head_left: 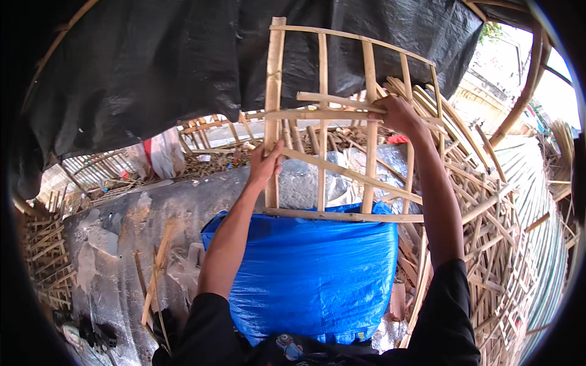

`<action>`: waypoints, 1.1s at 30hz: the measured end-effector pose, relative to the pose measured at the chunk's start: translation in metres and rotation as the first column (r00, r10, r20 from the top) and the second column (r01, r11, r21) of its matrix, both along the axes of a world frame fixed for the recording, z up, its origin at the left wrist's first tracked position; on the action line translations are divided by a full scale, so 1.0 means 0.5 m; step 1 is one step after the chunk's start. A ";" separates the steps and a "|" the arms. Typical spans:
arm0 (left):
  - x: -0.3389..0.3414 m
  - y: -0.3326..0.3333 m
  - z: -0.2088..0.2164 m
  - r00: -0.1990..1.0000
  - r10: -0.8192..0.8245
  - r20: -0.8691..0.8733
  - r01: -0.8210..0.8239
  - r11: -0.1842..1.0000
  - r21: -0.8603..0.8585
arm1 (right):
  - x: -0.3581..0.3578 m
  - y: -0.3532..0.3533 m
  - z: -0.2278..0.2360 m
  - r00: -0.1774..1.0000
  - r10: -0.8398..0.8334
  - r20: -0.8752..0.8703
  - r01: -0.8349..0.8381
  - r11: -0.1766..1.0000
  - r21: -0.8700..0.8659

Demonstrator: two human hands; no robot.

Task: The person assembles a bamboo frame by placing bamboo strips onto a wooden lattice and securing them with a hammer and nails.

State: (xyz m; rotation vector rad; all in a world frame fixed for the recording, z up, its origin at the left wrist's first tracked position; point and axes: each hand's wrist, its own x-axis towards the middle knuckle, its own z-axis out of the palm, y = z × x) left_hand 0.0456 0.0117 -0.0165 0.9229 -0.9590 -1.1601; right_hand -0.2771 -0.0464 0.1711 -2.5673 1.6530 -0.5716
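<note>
A bamboo lattice frame [370, 73] stands upright in front of me, its thin uprights tied together by long cross strips. My left hand [266, 165] is closed around the thick left upright [274, 79], near the end of a slanting strip [354, 175]. Higher up on the right, my right hand [400, 116] grips a bamboo strip [332, 100] where it meets another cross strip [323, 114] and an upright. Whether it pinches both strips is hidden by the fingers. The bottom bar of the lattice rests along the edge of a blue tarp [311, 268] spread over my lap.
Black plastic sheeting [165, 67] hangs across the back. Heaped bamboo lattices and strips [488, 256] lie at the right, with longer slats [455, 122] behind. Grey sheeting [177, 207] covers the ground at left, with loose sticks [160, 268] on it. A bamboo pole [519, 104] leans far right.
</note>
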 end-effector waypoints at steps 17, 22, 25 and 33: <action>0.001 -0.011 0.002 0.999 -0.013 0.032 0.012 1.000 0.017 | -0.075 0.052 -0.054 0.859 -0.228 0.458 0.411 0.841 -0.353; -0.011 -0.009 0.005 0.996 0.005 0.084 -0.011 0.997 0.076 | -0.146 0.105 -0.075 0.822 -0.354 0.447 0.500 0.823 -0.269; -0.011 -0.016 -0.006 0.997 -0.040 0.059 0.037 0.998 0.059 | -0.188 0.124 -0.094 0.799 -0.221 0.560 0.371 0.914 -0.168; -0.001 -0.009 0.000 0.995 0.004 0.101 -0.016 0.993 0.116 | -0.165 0.182 0.003 0.395 -0.064 0.917 -0.138 0.982 0.128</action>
